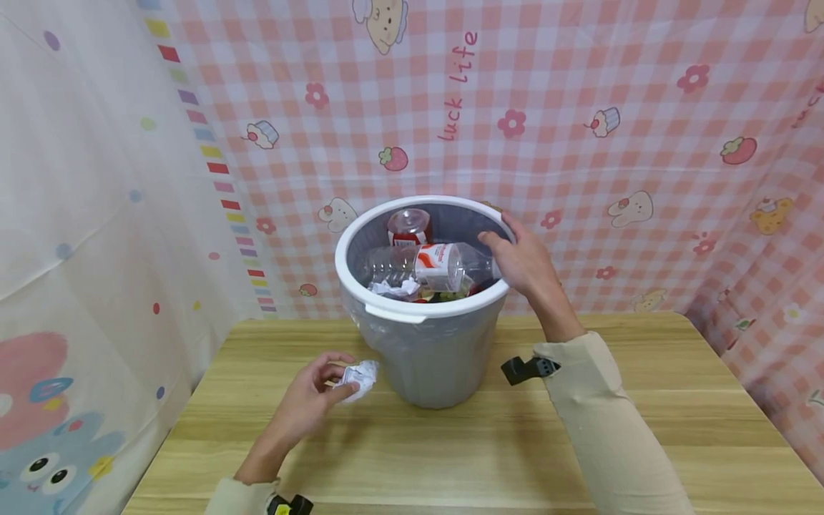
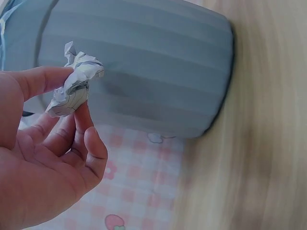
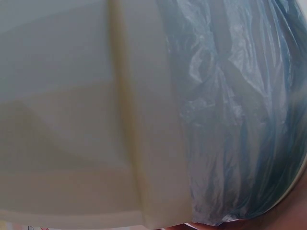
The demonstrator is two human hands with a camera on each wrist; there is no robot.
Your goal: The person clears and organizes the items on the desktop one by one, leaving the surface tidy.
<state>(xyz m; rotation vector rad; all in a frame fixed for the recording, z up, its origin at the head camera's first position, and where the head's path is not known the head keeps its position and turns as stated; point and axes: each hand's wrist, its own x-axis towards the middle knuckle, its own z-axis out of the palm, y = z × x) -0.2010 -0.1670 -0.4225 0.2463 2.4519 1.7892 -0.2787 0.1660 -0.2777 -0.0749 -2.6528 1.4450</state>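
Observation:
Between thumb and fingertips my left hand (image 1: 315, 393) pinches a crumpled white piece of paper (image 1: 360, 378), held just left of a grey trash can (image 1: 440, 365). The left wrist view shows faint dark lines on the paper (image 2: 76, 86). My right hand (image 1: 526, 259) grips the can's white rim (image 1: 344, 268) at its right side, thumb over the inside; its other fingers are mostly hidden. Inside the can lie a clear plastic bottle (image 1: 393, 263) on its side, a red-labelled bottle (image 1: 409, 225) and more crumpled paper (image 1: 399, 289).
The can stands on a wooden table (image 1: 418, 458). A pink checked cloth (image 1: 553, 93) hangs behind it, and a white patterned cloth (image 1: 96, 179) hangs at the left. A thin plastic liner (image 3: 230, 115) covers the can's upper wall in the right wrist view.

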